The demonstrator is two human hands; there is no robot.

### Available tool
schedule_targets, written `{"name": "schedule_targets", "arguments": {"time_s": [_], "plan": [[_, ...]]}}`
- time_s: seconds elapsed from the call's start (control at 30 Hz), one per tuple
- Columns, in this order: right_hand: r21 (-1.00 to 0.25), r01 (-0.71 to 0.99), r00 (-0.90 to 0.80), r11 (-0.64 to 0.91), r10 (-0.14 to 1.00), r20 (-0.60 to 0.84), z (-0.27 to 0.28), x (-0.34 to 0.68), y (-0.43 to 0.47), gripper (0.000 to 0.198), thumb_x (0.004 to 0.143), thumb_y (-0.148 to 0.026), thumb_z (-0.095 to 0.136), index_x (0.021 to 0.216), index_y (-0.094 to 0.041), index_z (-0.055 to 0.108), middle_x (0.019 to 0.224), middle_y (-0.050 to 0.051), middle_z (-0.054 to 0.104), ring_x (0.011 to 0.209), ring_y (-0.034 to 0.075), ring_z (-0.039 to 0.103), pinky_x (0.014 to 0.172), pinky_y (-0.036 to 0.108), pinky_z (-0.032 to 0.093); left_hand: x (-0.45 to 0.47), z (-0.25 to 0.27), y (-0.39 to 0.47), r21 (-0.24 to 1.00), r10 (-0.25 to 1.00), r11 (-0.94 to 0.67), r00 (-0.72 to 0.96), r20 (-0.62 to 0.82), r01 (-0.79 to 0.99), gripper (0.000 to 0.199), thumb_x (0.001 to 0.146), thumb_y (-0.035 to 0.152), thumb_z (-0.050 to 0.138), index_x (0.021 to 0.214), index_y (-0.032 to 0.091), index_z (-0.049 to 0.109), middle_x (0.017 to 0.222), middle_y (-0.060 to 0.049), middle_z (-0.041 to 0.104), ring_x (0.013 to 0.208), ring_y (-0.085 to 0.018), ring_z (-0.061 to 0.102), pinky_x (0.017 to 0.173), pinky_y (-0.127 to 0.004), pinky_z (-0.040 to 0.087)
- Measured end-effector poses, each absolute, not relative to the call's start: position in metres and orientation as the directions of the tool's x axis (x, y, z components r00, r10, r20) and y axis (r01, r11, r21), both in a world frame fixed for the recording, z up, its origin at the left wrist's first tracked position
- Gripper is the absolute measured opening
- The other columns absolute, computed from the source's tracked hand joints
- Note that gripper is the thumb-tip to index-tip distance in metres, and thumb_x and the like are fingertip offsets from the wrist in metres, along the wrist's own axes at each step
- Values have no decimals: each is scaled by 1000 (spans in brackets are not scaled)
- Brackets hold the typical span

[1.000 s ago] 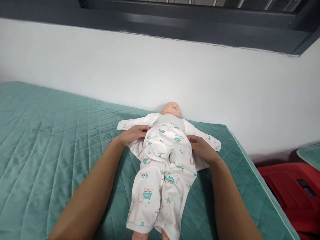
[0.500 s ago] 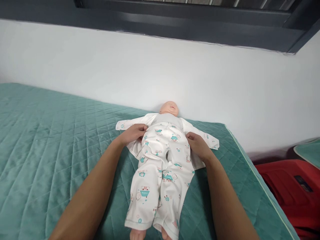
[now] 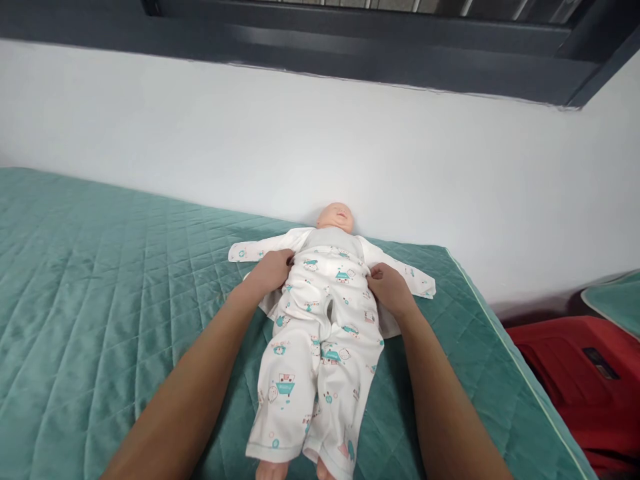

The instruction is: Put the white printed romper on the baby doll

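Observation:
A baby doll [image 3: 336,217] lies on its back, head toward the wall and feet toward me. White printed baby pants [image 3: 345,313] cover its legs and reach up over its belly. An open white baby jacket [image 3: 395,265] has its sleeves spread to both sides, and the grey chest shows between its halves. My left hand [image 3: 273,268] is closed at the left side of the pants' waist, its fingertips partly hidden. On the opposite side my right hand [image 3: 389,287] has its fingers curled at the waist edge, pinching the pants.
A green quilted bed cover [image 3: 125,287] spreads beneath the doll, with a pale piped edge on the right. Behind the head rises a white wall [image 3: 250,140] under a dark window frame [image 3: 300,47]. Beyond the bed's right edge stands a red plastic object [image 3: 575,373].
My left hand has turned slightly and sits closer in at the waist. The right hand keeps its place at the waist. The whole view has shifted a little.

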State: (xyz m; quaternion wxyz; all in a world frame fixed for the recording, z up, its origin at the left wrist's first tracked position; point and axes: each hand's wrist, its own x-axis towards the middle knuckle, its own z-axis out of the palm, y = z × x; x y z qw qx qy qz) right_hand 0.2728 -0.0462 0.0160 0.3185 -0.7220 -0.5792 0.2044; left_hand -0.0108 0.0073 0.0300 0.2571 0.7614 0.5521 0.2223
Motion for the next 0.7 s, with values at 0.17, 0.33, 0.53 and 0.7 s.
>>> {"name": "schedule_targets", "arguments": {"time_s": [0.17, 0.33, 0.53, 0.7], "plan": [[-712, 700, 152, -55, 986, 74, 20, 267, -48, 12, 67, -26, 59, 57, -21, 57, 61, 3, 60, 71, 20, 53, 62, 30, 34, -8, 35, 7, 667, 914, -317, 406, 23, 674, 13, 67, 24, 58, 75, 19, 66, 88, -12, 73, 90, -30, 62, 74, -31, 42], [-876, 483, 63, -8, 998, 26, 19, 265, -52, 12, 70, -30, 61, 67, -21, 67, 63, 3, 65, 77, 25, 59, 63, 32, 43, -9, 49, 3, 727, 869, -350, 495, 16, 590, 17, 68, 27, 58, 77, 19, 70, 89, -10, 74, 89, -31, 64, 77, -34, 46], [-993, 70, -36, -96, 994, -99, 20, 256, -57, 25, 69, -37, 72, 90, -23, 73, 71, 3, 70, 77, 25, 65, 68, 36, 51, -8, 57, -6, 897, 851, -187, 522, -56, 401, 19, 68, 23, 57, 80, 18, 70, 87, -7, 74, 95, -30, 64, 81, -35, 49], [-968, -184, -96, -169, 984, -153, 18, 256, -56, 32, 67, -34, 78, 96, -23, 73, 76, 4, 72, 77, 24, 68, 68, 36, 53, -2, 52, -12, 988, 880, 36, 463, -102, 149, 22, 68, 19, 60, 88, 17, 69, 89, -7, 73, 99, -28, 63, 83, -36, 49]]}}
